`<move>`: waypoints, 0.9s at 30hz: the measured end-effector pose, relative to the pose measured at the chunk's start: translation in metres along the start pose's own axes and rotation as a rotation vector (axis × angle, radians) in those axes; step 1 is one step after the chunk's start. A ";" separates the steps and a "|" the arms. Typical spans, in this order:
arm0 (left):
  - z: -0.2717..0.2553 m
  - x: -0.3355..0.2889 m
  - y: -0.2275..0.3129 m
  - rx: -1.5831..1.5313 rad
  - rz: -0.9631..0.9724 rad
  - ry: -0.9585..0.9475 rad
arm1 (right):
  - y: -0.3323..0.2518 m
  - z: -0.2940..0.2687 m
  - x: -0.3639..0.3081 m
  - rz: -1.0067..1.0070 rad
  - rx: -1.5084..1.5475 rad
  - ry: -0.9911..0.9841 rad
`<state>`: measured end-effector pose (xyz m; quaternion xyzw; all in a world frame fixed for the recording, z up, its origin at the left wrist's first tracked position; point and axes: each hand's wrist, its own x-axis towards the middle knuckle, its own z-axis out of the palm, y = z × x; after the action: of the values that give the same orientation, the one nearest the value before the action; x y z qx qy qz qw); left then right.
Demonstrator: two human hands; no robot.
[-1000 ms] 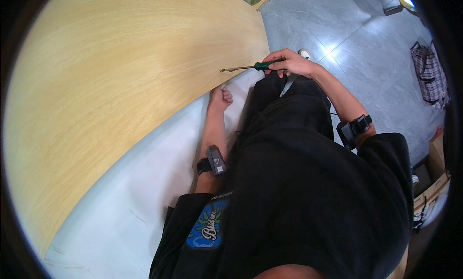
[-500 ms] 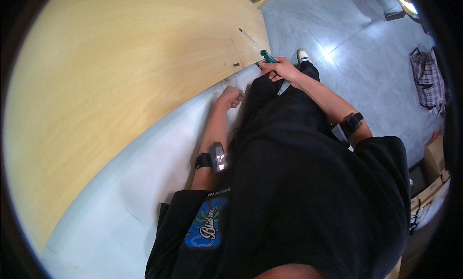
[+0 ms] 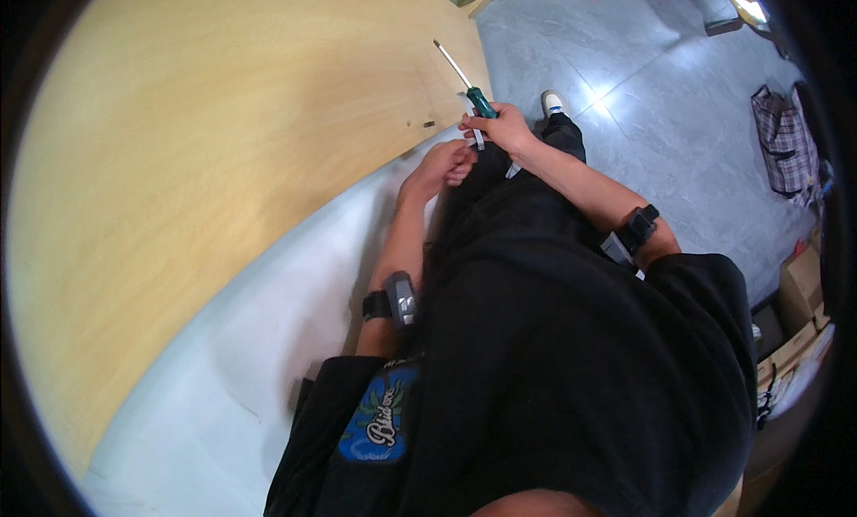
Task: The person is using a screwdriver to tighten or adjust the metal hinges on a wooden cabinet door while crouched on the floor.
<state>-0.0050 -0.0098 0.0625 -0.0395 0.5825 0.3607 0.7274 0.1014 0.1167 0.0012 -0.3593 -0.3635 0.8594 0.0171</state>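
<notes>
A screwdriver (image 3: 480,101) with a dark green handle and a bright shaft is in my right hand (image 3: 506,129), its tip pointing up and left over the wood panel. The same hand's fingers also hold a narrow silvery metal piece (image 3: 478,137), whose exact kind I cannot make out. Close beside its lower end is my left hand (image 3: 439,166), fingers curled in; whether they grip the piece or something smaller is hidden. In the light wood panel (image 3: 268,97), near both hands, are a short dark slot (image 3: 429,124) and a small hole (image 3: 409,124).
A pale white surface (image 3: 241,347) runs along my left, under the panel's edge. Grey tiled floor (image 3: 643,97) spreads to the right. On it lie a plaid bag (image 3: 784,142) and, lower down, cardboard boxes (image 3: 802,280). My shoe (image 3: 554,103) shows beyond my hands.
My left hand has moved up and right, close to my right hand. The silvery piece now shows between them. My right hand and the screwdriver have shifted slightly left.
</notes>
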 end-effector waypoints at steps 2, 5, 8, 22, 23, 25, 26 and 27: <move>-0.022 -0.015 -0.016 -0.109 -0.017 0.052 | -0.039 0.032 -0.018 0.001 0.101 -0.019; -0.012 -0.022 -0.038 0.825 0.939 1.064 | -0.052 0.037 -0.032 0.058 0.093 -0.037; 0.021 -0.032 -0.028 0.462 0.879 1.139 | -0.046 0.039 -0.034 0.058 0.031 0.006; 0.074 -0.009 0.014 0.022 0.956 1.246 | -0.058 0.057 -0.040 0.014 0.103 0.017; 0.071 -0.003 0.011 -0.027 0.958 1.234 | -0.060 0.055 -0.038 0.008 0.080 0.014; 0.061 0.010 -0.006 -0.089 1.038 1.161 | -0.062 0.051 -0.035 0.077 -0.085 0.037; 0.059 0.014 -0.011 -0.123 1.105 1.085 | -0.059 0.047 -0.030 0.096 -0.124 0.026; 0.056 0.018 -0.016 -0.149 1.115 1.085 | -0.056 0.045 -0.024 0.091 -0.149 0.026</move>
<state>0.0511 0.0140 0.0590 0.0397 0.7648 0.6413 0.0477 0.0778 0.1231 0.0726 -0.3868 -0.4095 0.8251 -0.0441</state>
